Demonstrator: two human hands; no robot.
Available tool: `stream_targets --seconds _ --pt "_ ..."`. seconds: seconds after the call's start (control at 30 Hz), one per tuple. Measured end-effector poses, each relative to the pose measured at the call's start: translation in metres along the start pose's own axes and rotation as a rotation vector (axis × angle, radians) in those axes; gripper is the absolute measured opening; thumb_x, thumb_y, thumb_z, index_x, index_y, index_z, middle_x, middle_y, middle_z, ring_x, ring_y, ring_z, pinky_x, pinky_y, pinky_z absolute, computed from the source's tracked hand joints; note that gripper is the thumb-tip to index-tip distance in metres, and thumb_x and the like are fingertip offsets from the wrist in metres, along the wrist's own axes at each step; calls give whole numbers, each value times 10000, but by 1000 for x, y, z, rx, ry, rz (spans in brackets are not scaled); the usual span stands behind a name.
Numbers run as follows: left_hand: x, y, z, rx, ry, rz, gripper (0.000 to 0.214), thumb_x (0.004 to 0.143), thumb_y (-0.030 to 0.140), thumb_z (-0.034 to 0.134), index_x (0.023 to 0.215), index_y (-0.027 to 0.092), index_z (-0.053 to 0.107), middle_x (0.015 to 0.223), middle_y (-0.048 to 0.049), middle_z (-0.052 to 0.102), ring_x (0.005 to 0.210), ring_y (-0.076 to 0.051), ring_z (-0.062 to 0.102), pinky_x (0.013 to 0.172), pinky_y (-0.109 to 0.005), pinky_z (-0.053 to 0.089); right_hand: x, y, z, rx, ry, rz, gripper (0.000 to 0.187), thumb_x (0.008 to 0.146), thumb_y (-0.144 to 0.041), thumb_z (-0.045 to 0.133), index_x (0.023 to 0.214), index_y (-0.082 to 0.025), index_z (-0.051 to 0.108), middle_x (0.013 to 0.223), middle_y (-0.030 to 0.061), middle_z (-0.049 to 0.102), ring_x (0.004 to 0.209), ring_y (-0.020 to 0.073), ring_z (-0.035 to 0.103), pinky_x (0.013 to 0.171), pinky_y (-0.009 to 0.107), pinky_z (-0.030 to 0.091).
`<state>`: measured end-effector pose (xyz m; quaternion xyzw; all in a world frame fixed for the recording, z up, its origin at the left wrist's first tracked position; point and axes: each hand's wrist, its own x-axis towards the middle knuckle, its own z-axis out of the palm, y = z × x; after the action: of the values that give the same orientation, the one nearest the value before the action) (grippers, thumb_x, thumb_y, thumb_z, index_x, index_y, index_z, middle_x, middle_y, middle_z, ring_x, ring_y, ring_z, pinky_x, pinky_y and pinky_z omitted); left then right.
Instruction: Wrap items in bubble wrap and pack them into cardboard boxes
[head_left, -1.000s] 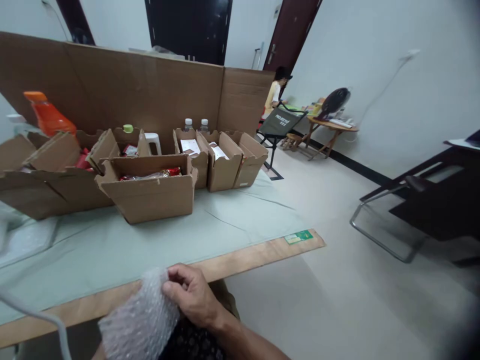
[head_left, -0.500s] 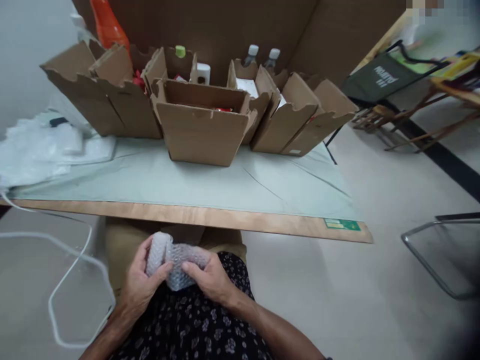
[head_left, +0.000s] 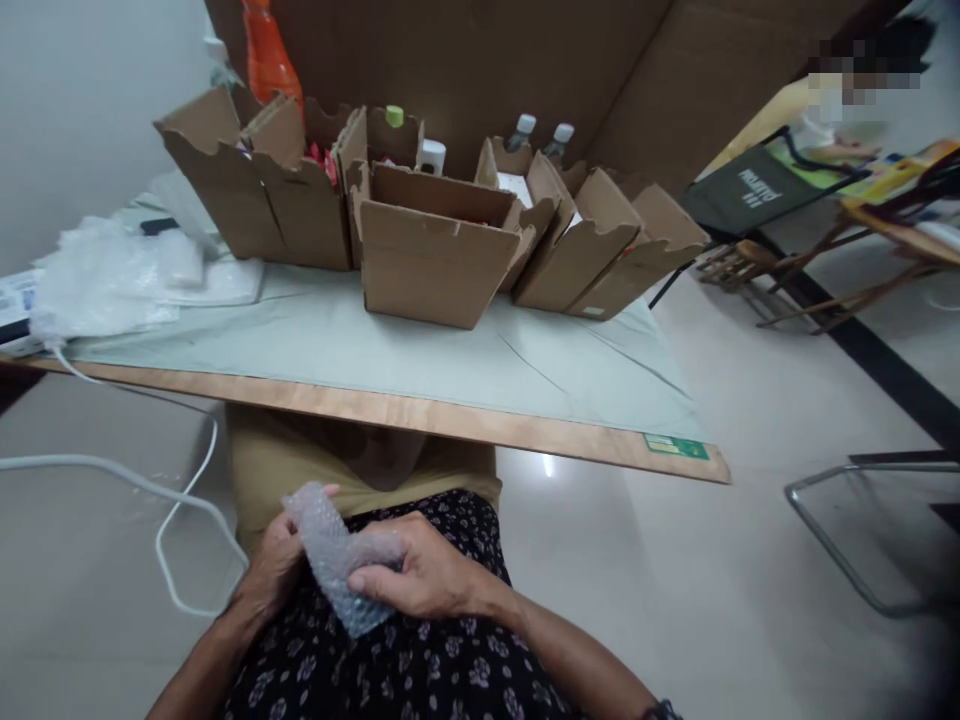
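Observation:
In my lap, below the table edge, both hands hold a small bundle of bubble wrap. My left hand grips its upper left end with the fingers curled behind it. My right hand closes over its right side, fingertips pressed onto the wrap. Whatever is inside the wrap is hidden.
Ahead, a table under a pale green cloth carries several open cardboard boxes, bottles and an orange bottle before a tall cardboard sheet. Plastic bags lie at the left; a white cable hangs down. A folding chair and a person stand far right.
My view has tipped down from the room to my lap. The left hand has joined the right on the bubble wrap, and the bundle has turned more upright.

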<state>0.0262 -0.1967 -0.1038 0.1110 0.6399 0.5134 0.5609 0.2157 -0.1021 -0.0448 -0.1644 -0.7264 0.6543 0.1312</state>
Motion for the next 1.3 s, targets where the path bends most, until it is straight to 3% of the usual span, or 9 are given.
stream_targets --seconds 0.2,0.43,0.63,0.83,1.0,1.13,1.3 --pt "-2 4 -7 -157 96 11 811 471 433 898 1195 121 705 715 29 689 654 -149 608 660 -252 471 -2 -10 13 1 129 103 134 914 -296 612 944 -195 695 833 -9 649 720 144 554 679 248 466" --pt "-5 -10 -11 -145 0 30 557 498 382 854 981 132 737 638 33 671 573 -137 563 610 -253 437 -13 -12 29 -173 104 129 154 931 -284 620 820 -194 676 721 -35 588 624 118 488 574 227 384" --pt "-11 -11 -11 -132 -65 90 488 532 417 848 913 134 733 698 -9 711 678 -192 636 655 -271 460 -17 -19 38 -289 115 78 172 955 -302 601 946 -205 742 861 -10 714 767 160 629 714 250 489" --pt "-13 -15 -21 -151 -36 142 422 538 408 848 848 159 708 744 1 720 697 -181 635 701 -267 479 -18 -25 46 -336 148 63 219 942 -298 605 1092 -206 736 977 27 755 864 197 681 782 282 524" --pt "-16 -15 -27 -175 -1 171 421 536 443 830 843 184 706 740 10 720 700 -186 639 688 -268 487 -16 -30 54 -382 103 43 203 913 -303 617 1044 -196 730 966 32 747 839 196 670 777 288 518" --pt "-16 -14 -22 -136 -23 217 364 581 454 820 807 195 701 726 19 710 669 -180 624 656 -267 479 -18 -31 55 -417 73 28 154 909 -273 610 996 -215 723 916 8 732 799 178 645 759 267 505" --pt "-7 -14 -6 -15 -88 238 329 612 471 817 755 200 696 682 -2 712 654 -221 639 639 -308 505 -25 -23 47 -397 186 -5 89 878 -253 631 915 -206 697 830 -11 674 724 152 584 696 246 461"
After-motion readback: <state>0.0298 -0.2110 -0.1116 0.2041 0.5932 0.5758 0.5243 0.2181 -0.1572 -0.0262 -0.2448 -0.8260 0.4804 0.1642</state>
